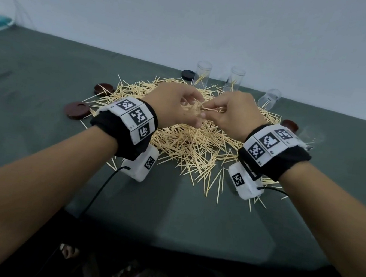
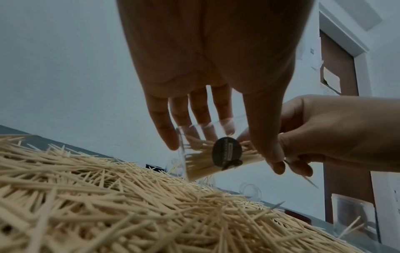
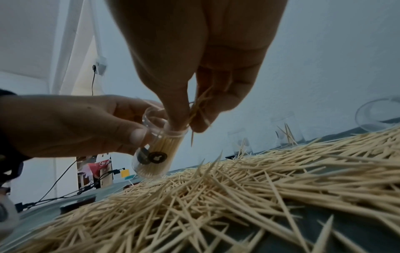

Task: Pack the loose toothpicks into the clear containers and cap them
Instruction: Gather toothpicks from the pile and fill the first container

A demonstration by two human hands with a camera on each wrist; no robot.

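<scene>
Your left hand (image 1: pixel 176 106) grips a clear container (image 3: pixel 159 145) above the toothpick pile (image 1: pixel 190 143), thumb and fingers wrapped round it; it's tilted with its mouth toward your right hand (image 1: pixel 235 114). The container is already mostly packed with toothpicks and carries a dark round label (image 2: pixel 226 150). Your right hand pinches a small bunch of toothpicks (image 3: pixel 200 106) between thumb and fingertips, right at the container's rim; a few tips stick out below the pinch. From the head view the container itself is mostly hidden between the two hands. The pile sprawls across the middle of the green table (image 1: pixel 38 79). Behind it stand two upright clear containers (image 1: pixel 202 74) (image 1: pixel 234 79), each with only a few toothpicks inside, and a third (image 1: pixel 269 98) lies tipped on its side to the right of them. Dark round caps sit off the containers: one black (image 1: pixel 188 74) beside the back-left container, two brown (image 1: pixel 103 89) (image 1: pixel 77 110) at the pile's left edge, one brown (image 1: pixel 290 125) at its right edge.
</scene>
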